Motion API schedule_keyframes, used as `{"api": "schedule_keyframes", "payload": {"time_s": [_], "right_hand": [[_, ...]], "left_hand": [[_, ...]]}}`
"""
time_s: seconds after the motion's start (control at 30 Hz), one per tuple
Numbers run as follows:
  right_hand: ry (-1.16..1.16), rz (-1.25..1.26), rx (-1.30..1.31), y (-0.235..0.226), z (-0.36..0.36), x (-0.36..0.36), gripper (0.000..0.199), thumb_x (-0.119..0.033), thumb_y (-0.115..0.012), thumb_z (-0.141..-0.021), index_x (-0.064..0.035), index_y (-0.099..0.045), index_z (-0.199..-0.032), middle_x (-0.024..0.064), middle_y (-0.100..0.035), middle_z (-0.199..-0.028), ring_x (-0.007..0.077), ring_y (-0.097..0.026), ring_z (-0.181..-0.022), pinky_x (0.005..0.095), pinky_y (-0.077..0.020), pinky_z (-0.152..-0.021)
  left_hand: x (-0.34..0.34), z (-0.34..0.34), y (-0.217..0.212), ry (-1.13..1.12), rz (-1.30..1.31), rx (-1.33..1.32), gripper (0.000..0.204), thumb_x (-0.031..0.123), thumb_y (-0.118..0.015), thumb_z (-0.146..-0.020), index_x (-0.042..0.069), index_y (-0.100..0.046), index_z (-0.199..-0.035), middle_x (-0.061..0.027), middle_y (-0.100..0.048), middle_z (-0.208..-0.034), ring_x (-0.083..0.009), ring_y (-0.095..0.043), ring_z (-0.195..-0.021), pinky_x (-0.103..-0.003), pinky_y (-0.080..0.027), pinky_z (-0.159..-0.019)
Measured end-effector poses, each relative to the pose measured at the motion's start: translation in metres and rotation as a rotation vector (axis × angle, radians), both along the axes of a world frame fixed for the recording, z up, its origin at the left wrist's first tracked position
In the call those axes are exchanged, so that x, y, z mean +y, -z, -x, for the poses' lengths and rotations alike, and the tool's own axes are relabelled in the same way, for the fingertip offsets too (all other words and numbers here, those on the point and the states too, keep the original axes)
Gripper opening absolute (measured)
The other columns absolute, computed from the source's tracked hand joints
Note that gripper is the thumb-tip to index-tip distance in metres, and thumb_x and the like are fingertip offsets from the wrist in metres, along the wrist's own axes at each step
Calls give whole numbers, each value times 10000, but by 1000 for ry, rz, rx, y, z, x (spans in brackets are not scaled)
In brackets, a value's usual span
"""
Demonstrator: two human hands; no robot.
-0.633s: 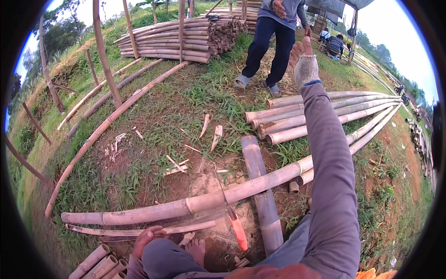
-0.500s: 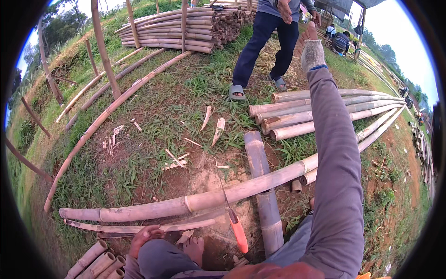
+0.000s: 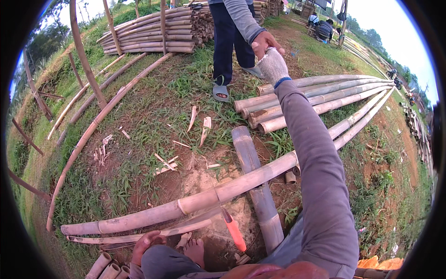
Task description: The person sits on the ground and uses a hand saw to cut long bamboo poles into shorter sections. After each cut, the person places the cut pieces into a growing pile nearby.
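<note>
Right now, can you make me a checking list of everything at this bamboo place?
Surface: bare dirt and grass.
Job's things: long bamboo pole lying across a short thick log; orange-handled knife stuck in the pole.
Clutter: bamboo chips, loose poles.
Hands: left hand low by the knee; gloved right hand stretched out toward a standing person's hand.
Cables: nothing seen.
Surroundings: stacked bamboo, seated people far behind.

Gloved right hand (image 3: 273,65) raised toward a standing person's hand (image 3: 265,43), long bamboo pole (image 3: 186,204) below
</note>
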State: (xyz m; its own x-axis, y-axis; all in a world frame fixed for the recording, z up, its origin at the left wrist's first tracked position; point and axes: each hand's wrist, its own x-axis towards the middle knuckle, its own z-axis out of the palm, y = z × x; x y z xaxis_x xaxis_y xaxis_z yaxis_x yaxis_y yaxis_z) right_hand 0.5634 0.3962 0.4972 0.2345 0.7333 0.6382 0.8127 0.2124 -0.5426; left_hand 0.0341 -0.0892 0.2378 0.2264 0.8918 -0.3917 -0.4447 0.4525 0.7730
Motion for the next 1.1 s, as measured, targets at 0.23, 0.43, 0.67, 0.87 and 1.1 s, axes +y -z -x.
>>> {"api": "schedule_keyframes", "payload": {"time_s": [0.23,0.43,0.67,0.87,1.1], "right_hand": [[205,-460,-208,18,-53,-122,740,-424,-738,-1009,105,-533,-1483,379,-531,-1533,520,-561,-1395,534,-458,-1176],[324,521,-129,205,-101,-365,636,-450,-761,-916,-12,-703,-1374,295,-612,-1501,467,-666,-1290,545,-537,-1096],[568,1290,76,283,-90,-582,614,-399,-716,-930,-70,-684,-1448,267,-524,-1599,475,-521,-1473,585,-484,-1170],[561,1304,116,280,-76,-592,848,-436,-716,-958,-67,-416,-1660,299,-306,-1742,483,-420,-1556,594,-444,-1220],[647,1423,300,302,-118,-578,1045,-457,-683,-962,-43,-138,-1751,283,-277,-1762,419,-412,-1583,514,-410,-1264]], "left_hand": [[14,-11,-15,-34,-48,335,546,260,-697,-1048,-24,-561,-1493,-207,-676,-1364,-294,-699,-1209,-428,-567,-1075],[69,-45,-80,17,-490,668,620,264,-830,-951,5,-590,-1460,-132,-673,-1370,-240,-665,-1233,-401,-547,-1066],[82,-207,-243,567,-1464,997,673,361,-857,-886,27,-627,-1422,-184,-699,-1319,-378,-693,-1194,-460,-532,-1061],[43,-328,-229,1006,-1936,1002,654,416,-840,-885,92,-636,-1414,-135,-712,-1297,-361,-690,-1194,-485,-551,-992],[50,-327,-130,1480,-1696,1390,694,486,-809,-883,165,-607,-1465,-110,-730,-1224,-334,-721,-1150,-508,-538,-977]]}}
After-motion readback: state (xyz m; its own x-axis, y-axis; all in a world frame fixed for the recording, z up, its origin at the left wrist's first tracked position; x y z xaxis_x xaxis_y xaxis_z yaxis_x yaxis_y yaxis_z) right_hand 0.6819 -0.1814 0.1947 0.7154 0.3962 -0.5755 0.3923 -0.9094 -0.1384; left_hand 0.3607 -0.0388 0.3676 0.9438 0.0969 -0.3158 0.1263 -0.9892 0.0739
